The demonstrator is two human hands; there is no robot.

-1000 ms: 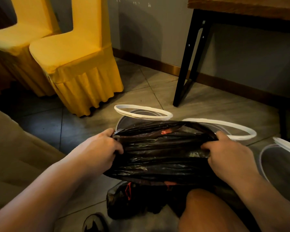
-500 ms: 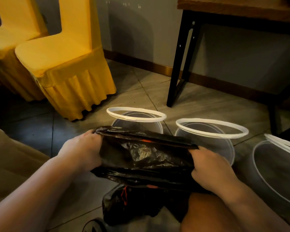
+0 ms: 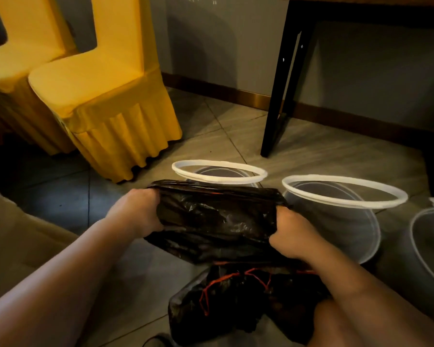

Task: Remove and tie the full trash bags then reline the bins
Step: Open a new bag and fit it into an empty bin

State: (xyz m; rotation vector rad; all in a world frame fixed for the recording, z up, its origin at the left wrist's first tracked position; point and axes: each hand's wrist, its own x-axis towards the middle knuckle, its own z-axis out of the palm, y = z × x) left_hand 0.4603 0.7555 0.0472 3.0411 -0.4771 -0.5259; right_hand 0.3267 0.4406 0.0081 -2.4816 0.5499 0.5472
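Head view shows both bare forearms reaching forward over a tiled floor (image 3: 311, 151). The left hand (image 3: 135, 211) has its fingers curled into the left end of a crumpled black bag (image 3: 216, 221), and the right hand (image 3: 291, 236) grips the bag's right end, so the bag is held stretched between them above the floor. It hangs in front of the near side of a clear bin (image 3: 175, 168) with a white rim, hiding part of that bin's wall. A second clear bin (image 3: 356, 231) with the same white rim stands just to the right, near the right hand, and a third bin (image 3: 431, 236) is cut off by the right edge. Below the held bag, another black bag (image 3: 236, 304) lies on the floor by the person's knee (image 3: 348, 321), with a red drawstring (image 3: 211, 284) gathered at its top. Two yellow-covered chairs (image 3: 105, 96) stand at upper left, a black table leg (image 3: 278, 96) rises behind the bins, and a beige cushion (image 3: 18, 241) fills the lower left.
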